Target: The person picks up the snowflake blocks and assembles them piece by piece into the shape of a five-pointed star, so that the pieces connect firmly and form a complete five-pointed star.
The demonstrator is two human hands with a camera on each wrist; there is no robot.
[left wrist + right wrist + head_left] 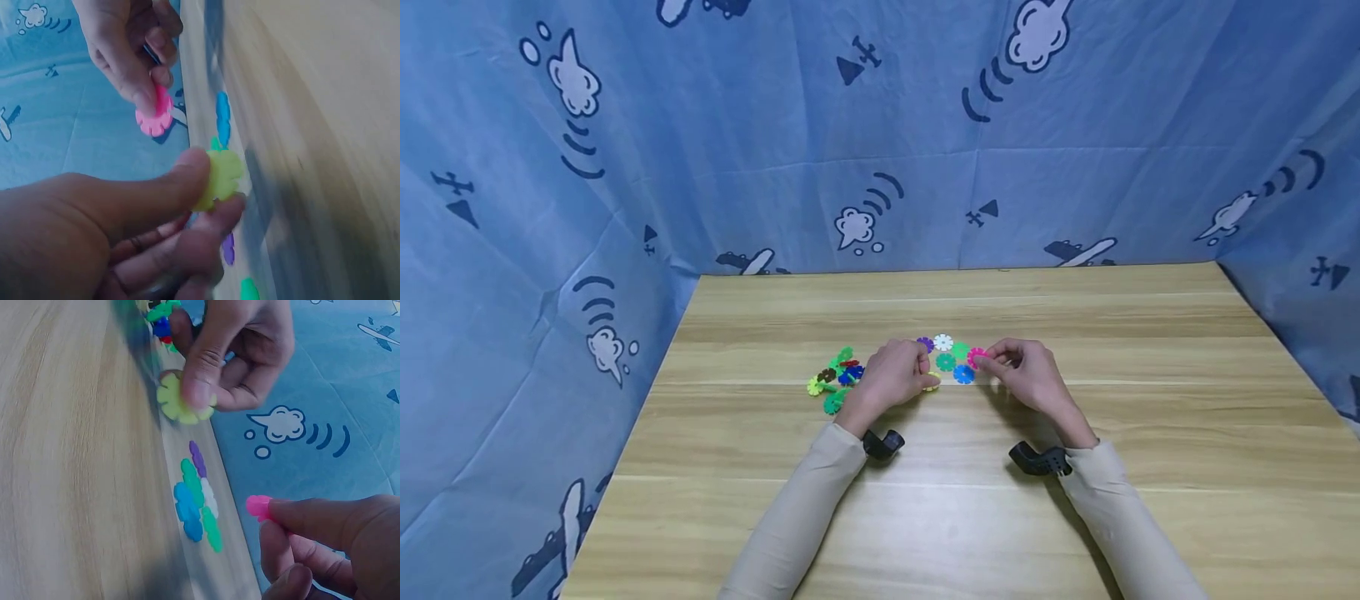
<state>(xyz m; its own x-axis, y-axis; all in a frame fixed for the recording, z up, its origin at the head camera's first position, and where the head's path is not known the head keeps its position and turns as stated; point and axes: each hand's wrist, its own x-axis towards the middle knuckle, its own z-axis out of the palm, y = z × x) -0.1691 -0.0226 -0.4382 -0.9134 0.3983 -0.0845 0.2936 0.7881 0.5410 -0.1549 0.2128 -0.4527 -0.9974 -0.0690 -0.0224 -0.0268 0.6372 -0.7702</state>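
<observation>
Between thumb and fingers my left hand [891,375] pinches a yellow notched plastic disc [181,403], held above the table. Opposite it, my right hand [1030,372] pinches a pink notched disc [155,119] by its edge, also raised. Below and between the hands, loose discs lie flat on the wood: a purple one [197,459], a white one [943,342], a blue one [964,374] and two green ones, the middle green disc [945,362] and the far green disc [960,350]. The discs on the table lie close together.
Left of my left hand lies a loose pile of more notched discs, with a brown disc [827,376], a dark blue disc [852,374] and a green disc [832,403] among them. The wooden table [1150,350] ends at a blue printed cloth [910,100] behind.
</observation>
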